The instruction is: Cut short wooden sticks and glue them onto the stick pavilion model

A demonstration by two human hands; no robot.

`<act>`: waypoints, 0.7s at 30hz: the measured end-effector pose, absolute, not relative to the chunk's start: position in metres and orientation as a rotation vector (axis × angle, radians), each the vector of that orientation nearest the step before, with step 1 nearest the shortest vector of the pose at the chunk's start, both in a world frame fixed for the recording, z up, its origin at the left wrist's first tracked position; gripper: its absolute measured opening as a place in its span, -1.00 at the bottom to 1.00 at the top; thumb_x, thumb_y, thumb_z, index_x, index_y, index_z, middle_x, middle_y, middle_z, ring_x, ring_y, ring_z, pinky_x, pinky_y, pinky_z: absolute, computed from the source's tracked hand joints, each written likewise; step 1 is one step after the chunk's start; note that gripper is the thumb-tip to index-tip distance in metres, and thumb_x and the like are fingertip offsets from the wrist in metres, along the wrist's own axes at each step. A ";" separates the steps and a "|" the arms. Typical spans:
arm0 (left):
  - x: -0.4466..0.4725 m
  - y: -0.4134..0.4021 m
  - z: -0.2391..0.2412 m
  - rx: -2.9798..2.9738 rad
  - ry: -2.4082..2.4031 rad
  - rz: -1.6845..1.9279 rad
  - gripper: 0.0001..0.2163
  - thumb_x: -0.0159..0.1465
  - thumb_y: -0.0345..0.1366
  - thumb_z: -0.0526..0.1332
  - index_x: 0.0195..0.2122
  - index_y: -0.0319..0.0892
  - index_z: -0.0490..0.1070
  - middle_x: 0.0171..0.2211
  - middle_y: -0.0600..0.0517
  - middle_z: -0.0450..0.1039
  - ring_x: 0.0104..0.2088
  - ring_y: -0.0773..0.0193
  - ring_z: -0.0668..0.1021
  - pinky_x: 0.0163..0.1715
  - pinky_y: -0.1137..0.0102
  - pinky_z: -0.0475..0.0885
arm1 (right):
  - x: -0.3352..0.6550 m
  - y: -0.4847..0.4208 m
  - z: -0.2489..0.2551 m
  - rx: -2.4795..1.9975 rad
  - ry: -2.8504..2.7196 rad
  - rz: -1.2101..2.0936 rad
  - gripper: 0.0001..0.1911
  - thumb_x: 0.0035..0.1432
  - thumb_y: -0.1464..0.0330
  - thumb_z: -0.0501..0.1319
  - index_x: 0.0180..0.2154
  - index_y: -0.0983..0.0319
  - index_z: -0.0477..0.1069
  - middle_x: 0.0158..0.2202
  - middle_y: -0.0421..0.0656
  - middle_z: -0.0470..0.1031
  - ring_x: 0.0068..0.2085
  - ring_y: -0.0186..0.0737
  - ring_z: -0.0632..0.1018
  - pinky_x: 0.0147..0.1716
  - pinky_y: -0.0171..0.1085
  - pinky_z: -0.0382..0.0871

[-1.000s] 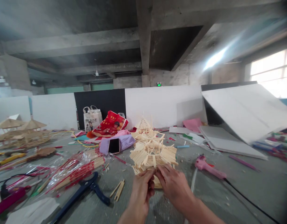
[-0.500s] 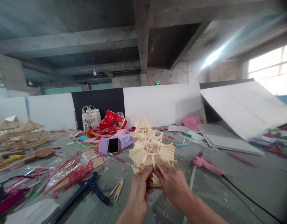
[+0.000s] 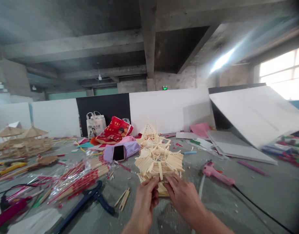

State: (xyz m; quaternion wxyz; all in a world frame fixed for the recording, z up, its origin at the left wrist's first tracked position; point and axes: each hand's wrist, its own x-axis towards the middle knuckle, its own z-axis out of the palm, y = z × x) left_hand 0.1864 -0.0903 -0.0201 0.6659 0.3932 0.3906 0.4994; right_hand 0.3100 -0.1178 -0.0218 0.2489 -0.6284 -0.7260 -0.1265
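A tiered model built of pale wooden sticks [image 3: 157,157] stands on the grey floor in front of me. My left hand [image 3: 143,204] is closed in a pinch on the model's near lower edge. My right hand [image 3: 183,196] has its fingertips pressed on the same lower edge, just to the right. What the fingers grip there is hidden by the hands. A small loose bundle of sticks [image 3: 123,197] lies on the floor left of my left hand.
Blue-handled cutters [image 3: 91,197] and packs of sticks in clear wrap [image 3: 76,177] lie at left. A pink glue gun [image 3: 216,175] with a black cord lies at right. A phone [image 3: 118,152] rests on a purple pouch; white boards [image 3: 251,113] lean at right; other stick models [image 3: 20,139] stand far left.
Both hands stay at the model's lower front edge with only slight shifts of the fingers. The view has tilted a little.
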 end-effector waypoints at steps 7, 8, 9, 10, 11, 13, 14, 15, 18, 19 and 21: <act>0.184 -0.089 -0.024 0.912 0.901 1.106 -0.75 -0.06 -0.12 0.30 -0.53 -0.18 0.31 -0.67 0.16 0.16 -0.67 0.46 0.19 -0.70 0.57 0.00 | 0.315 -0.121 -0.024 -1.725 -2.039 -0.376 -0.76 0.21 0.44 -0.05 -0.29 0.18 0.38 -0.34 -0.18 0.46 -0.31 -0.19 0.50 -0.40 -0.29 0.33; 0.184 -0.089 -0.024 0.916 0.905 1.104 -0.75 -0.06 -0.12 0.30 -0.54 -0.18 0.31 -0.67 0.16 0.16 -0.67 0.46 0.20 -0.71 0.57 0.00 | 0.316 -0.121 -0.024 -1.726 -2.032 -0.371 -0.75 0.22 0.44 -0.06 -0.28 0.17 0.38 -0.34 -0.18 0.46 -0.31 -0.20 0.50 -0.39 -0.30 0.32; 0.184 -0.089 -0.024 0.917 0.911 1.104 -0.75 -0.06 -0.13 0.30 -0.54 -0.18 0.31 -0.67 0.16 0.17 -0.68 0.46 0.20 -0.71 0.57 0.01 | 0.316 -0.121 -0.024 -1.725 -2.025 -0.362 -0.74 0.22 0.44 -0.06 -0.29 0.17 0.38 -0.35 -0.18 0.46 -0.32 -0.21 0.50 -0.39 -0.31 0.32; 0.184 -0.089 -0.023 0.915 0.916 1.106 -0.75 -0.06 -0.13 0.30 -0.55 -0.19 0.31 -0.67 0.16 0.17 -0.67 0.46 0.20 -0.71 0.57 0.01 | 0.316 -0.121 -0.024 -1.721 -2.020 -0.353 -0.74 0.22 0.43 -0.07 -0.30 0.17 0.38 -0.35 -0.18 0.46 -0.32 -0.22 0.50 -0.38 -0.31 0.31; 0.185 -0.089 -0.023 0.911 0.920 1.113 -0.75 -0.07 -0.14 0.30 -0.55 -0.19 0.31 -0.66 0.16 0.18 -0.67 0.46 0.20 -0.71 0.57 0.01 | 0.316 -0.121 -0.024 -1.715 -2.019 -0.344 -0.74 0.22 0.43 -0.07 -0.32 0.17 0.38 -0.36 -0.19 0.46 -0.33 -0.23 0.50 -0.38 -0.32 0.31; 0.186 -0.089 -0.022 0.897 0.922 1.127 -0.76 -0.07 -0.15 0.31 -0.54 -0.19 0.31 -0.63 0.15 0.19 -0.66 0.47 0.22 -0.71 0.58 0.02 | 0.316 -0.122 -0.024 -1.717 -2.016 -0.334 -0.74 0.22 0.43 -0.06 -0.35 0.17 0.38 -0.38 -0.20 0.46 -0.34 -0.23 0.50 -0.38 -0.33 0.30; 0.187 -0.089 -0.022 0.889 0.923 1.129 -0.76 -0.08 -0.16 0.31 -0.53 -0.19 0.32 -0.62 0.15 0.19 -0.65 0.47 0.22 -0.71 0.58 0.03 | 0.316 -0.122 -0.025 -1.717 -2.017 -0.333 -0.74 0.21 0.43 -0.06 -0.35 0.17 0.38 -0.38 -0.20 0.46 -0.35 -0.23 0.50 -0.39 -0.33 0.29; 0.187 -0.089 -0.022 0.882 0.925 1.128 -0.76 -0.08 -0.16 0.31 -0.52 -0.20 0.33 -0.62 0.15 0.19 -0.65 0.47 0.23 -0.71 0.59 0.03 | 0.315 -0.122 -0.025 -1.714 -2.021 -0.333 -0.74 0.21 0.43 -0.06 -0.35 0.17 0.37 -0.38 -0.20 0.46 -0.35 -0.23 0.50 -0.40 -0.33 0.29; 0.189 -0.090 -0.020 0.882 0.930 1.106 -0.76 -0.06 -0.15 0.30 -0.52 -0.20 0.34 -0.62 0.16 0.19 -0.65 0.48 0.23 -0.70 0.59 0.04 | 0.315 -0.124 -0.025 -1.695 -2.020 -0.331 -0.76 0.21 0.42 -0.06 -0.34 0.16 0.37 -0.37 -0.20 0.46 -0.35 -0.24 0.50 -0.42 -0.34 0.27; 0.189 -0.090 -0.020 0.889 0.930 1.100 -0.76 -0.05 -0.14 0.29 -0.51 -0.20 0.34 -0.62 0.16 0.19 -0.65 0.48 0.23 -0.70 0.60 0.04 | 0.315 -0.125 -0.025 -1.688 -2.019 -0.330 -0.76 0.21 0.42 -0.06 -0.34 0.16 0.37 -0.37 -0.20 0.46 -0.35 -0.24 0.50 -0.42 -0.34 0.27; 0.190 -0.090 -0.019 0.910 0.933 1.085 -0.76 -0.04 -0.13 0.28 -0.51 -0.21 0.34 -0.63 0.16 0.18 -0.65 0.48 0.22 -0.71 0.60 0.02 | 0.315 -0.126 -0.024 -1.681 -2.012 -0.323 -0.76 0.21 0.41 -0.06 -0.33 0.15 0.37 -0.37 -0.20 0.46 -0.35 -0.24 0.50 -0.43 -0.35 0.26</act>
